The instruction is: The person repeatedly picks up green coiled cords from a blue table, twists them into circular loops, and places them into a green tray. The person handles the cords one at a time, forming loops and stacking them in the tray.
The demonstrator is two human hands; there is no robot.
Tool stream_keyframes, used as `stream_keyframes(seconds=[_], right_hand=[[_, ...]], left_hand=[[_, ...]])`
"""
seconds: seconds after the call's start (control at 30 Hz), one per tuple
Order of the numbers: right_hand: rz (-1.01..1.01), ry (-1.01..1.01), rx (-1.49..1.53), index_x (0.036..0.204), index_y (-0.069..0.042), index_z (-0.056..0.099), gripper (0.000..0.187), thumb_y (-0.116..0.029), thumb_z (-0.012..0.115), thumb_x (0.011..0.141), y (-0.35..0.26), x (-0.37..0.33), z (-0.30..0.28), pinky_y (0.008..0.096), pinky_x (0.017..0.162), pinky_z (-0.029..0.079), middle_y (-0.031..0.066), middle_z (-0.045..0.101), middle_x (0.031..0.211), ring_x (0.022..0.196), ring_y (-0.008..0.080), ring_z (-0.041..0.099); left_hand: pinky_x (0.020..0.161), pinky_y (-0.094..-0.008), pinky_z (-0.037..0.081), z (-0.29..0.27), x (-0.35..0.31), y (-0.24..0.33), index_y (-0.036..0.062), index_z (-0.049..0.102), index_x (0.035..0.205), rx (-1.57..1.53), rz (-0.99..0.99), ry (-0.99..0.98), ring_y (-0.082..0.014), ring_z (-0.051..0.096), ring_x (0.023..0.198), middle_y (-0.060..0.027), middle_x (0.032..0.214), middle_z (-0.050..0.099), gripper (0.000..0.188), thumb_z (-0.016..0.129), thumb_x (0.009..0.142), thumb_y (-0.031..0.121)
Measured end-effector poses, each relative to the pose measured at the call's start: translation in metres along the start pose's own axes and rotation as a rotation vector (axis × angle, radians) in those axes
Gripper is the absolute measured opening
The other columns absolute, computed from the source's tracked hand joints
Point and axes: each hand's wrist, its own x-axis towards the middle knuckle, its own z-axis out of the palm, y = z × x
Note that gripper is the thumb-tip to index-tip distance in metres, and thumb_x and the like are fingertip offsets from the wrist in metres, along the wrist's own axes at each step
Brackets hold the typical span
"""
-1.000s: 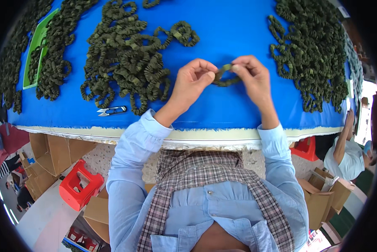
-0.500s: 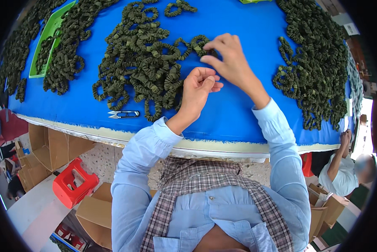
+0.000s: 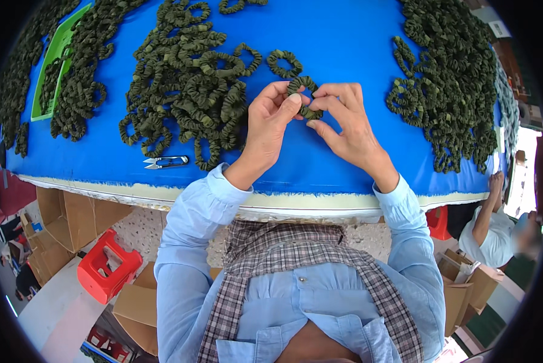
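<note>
Scrunchie (image 3: 303, 82) of dark olive-green gathered fabric is held up between two bare hands, above the near middle part of a blue table cover (image 3: 338, 172). The left hand (image 3: 270, 118) is closed in a pinch on the ring's left side, its thumb lying on top of the fabric. The right hand (image 3: 346, 124) meets the ring's lower right side with bent fingertips, its thumb just below; whether it grips the fabric or merely touches it, one cannot tell. Just beyond the hands a loose scrunchie (image 3: 274, 62) of the same green lies flat on the cover. Left of the left hand spreads a middle pile (image 3: 190, 85) of such rings, with black-handled thread snips (image 3: 173, 161) near its near edge, their points toward the left. Farther left, a bright green tray (image 3: 56, 51) stands among more rings, some of them inside it. A right pile (image 3: 447, 91) of rings covers the right side of the table. The person wears a light blue shirt (image 3: 187, 254) and a plaid apron (image 3: 296, 248). A red plastic stool (image 3: 93, 275) stands on the floor at the near left, and a co-worker (image 3: 492, 239) in a pale top is at the far right edge.
</note>
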Motion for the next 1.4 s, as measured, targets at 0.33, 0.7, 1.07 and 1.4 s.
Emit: stream_keyframes(seconds=[0.33,0.7,1.07,1.4], right_hand=[[0.107,0.148,0.071,0.101,-0.007,0.061,0.036,-0.005,0.078,0.069,0.012,-0.029,0.007,0.0359,0.081,0.042,0.0094,0.055,0.107,0.095,0.027,0.05],[0.525,0.256,0.876,0.124,0.0,0.048,0.038,-0.009,0.064,0.09,0.019,-0.04,0.017,0.0259,0.084,0.045,0.0053,0.057,0.103,0.096,0.0118,0.053],[0.628,0.281,1.155,0.121,-0.001,0.049,0.035,-0.004,0.062,0.088,0.018,-0.038,0.012,0.023,0.083,0.045,0.005,0.057,0.103,0.094,0.0096,0.054],[0.636,0.258,1.061,0.118,-0.002,0.052,0.031,-0.004,0.061,0.088,0.018,-0.04,0.014,0.0238,0.08,0.045,0.0037,0.056,0.104,0.094,0.0093,0.053]], left_hand=[[0.081,-0.0304,0.051,0.004,-0.001,-0.01,0.0016,0.056,0.113,-0.11,-0.102,-0.011,-0.0134,0.062,0.091,-0.0063,0.1,0.065,0.022,0.06,0.093,0.011],[0.087,-0.0357,0.051,0.003,0.0,-0.016,0.0021,0.053,0.115,-0.158,-0.173,-0.041,-0.0163,0.061,0.096,-0.0079,0.104,0.062,0.025,0.059,0.094,0.013],[0.091,-0.0373,0.049,0.0,0.001,-0.018,0.0014,0.053,0.115,-0.263,-0.245,-0.058,-0.0171,0.06,0.097,-0.0081,0.101,0.061,0.022,0.056,0.094,0.008],[0.088,-0.0365,0.051,0.006,0.0,-0.011,0.0012,0.048,0.124,-0.148,-0.243,-0.094,-0.0174,0.06,0.096,-0.009,0.102,0.06,0.032,0.057,0.093,0.009]])
